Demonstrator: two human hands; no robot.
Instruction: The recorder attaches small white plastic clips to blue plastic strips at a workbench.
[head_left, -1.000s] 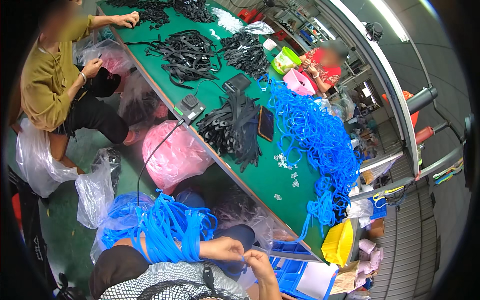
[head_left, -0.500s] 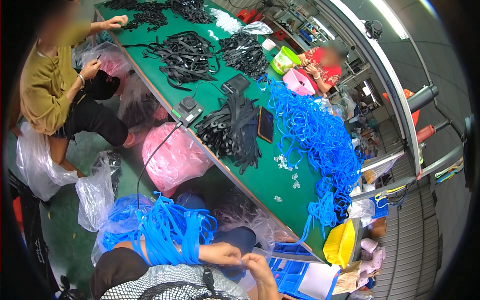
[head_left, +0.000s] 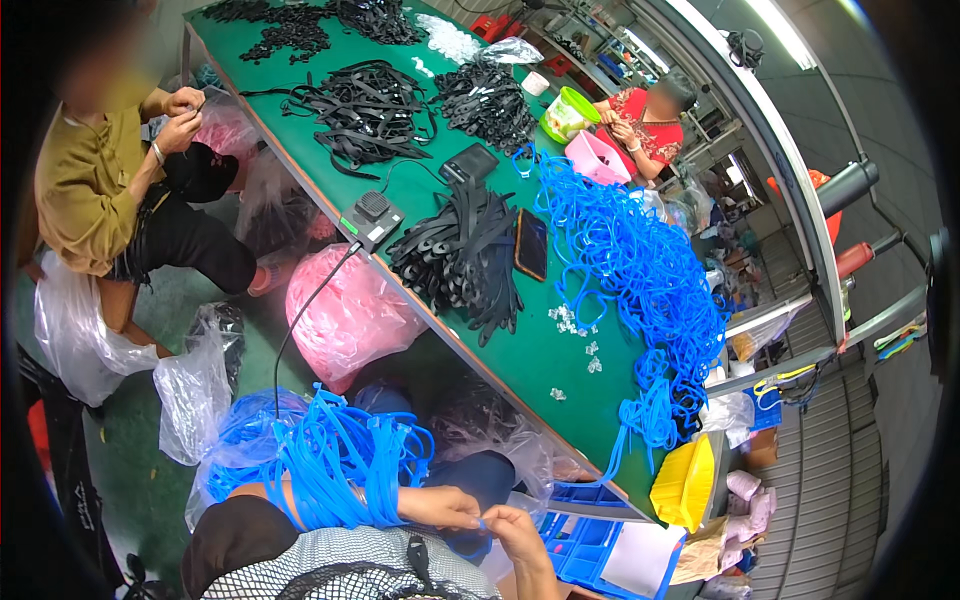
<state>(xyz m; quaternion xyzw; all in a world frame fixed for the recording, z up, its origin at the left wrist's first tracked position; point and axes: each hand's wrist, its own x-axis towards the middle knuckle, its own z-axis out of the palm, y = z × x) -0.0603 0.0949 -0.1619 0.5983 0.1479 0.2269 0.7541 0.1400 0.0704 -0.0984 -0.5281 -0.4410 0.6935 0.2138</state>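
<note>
Head view, worker's own hands near the lower edge. Compared with half a second earlier, the chief change lies at upper left: the co-worker in an olive top [head_left: 90, 190], whose arm then reached to the table edge, now has both hands [head_left: 182, 115] drawn together before the chest. The wearer's own hands have kept nearly the same place and pose. The left hand [head_left: 448, 507] has its fingers bent and their tips pressed together; the right hand [head_left: 516, 532] meets it with thumb and forefinger, and both pinch a small blue piece [head_left: 483, 523], its form too small to make out. Blue straps [head_left: 380, 480], flat, smooth and flexible, hang in loops around the left forearm, just behind the hand. On the matt green table [head_left: 600, 430], a tangled heap of glossy blue cord-like strips [head_left: 640, 270] runs along the far side; beside it lie small transparent angular pieces [head_left: 594, 365], a dark rectangular phone [head_left: 531, 245] and a fanned bundle of flat black straps [head_left: 455, 250]. A ribbed yellow plastic tray [head_left: 683, 480] stands at the near corner. Below the table rests a rounded, translucent bag of pink material [head_left: 345, 310].
</note>
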